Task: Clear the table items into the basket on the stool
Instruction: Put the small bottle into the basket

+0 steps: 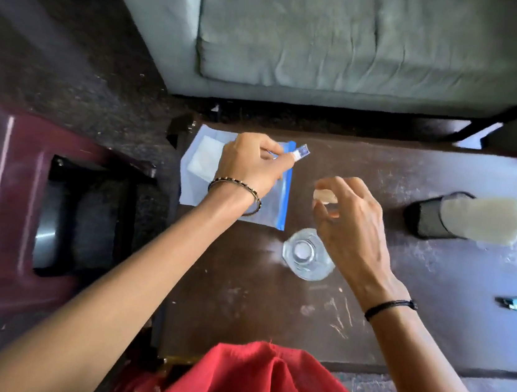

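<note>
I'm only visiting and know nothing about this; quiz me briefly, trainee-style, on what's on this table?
1. True or false: the clear drinking glass lies tipped over on the dark wooden table.
2. The left hand pinches: A) a small white-and-blue packet, B) a metal spoon, C) a red pen?
3. Fill in: the small beige object is held by the ____ hand.
Key: 1 false, it stands upright; 2 A; 3 right hand.

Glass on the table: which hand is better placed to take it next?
Probably right. The right hand hovers just beside the glass, though it holds a small pale object. The left hand is farther off over the zip bag, pinching a small blue-and-white item.
</note>
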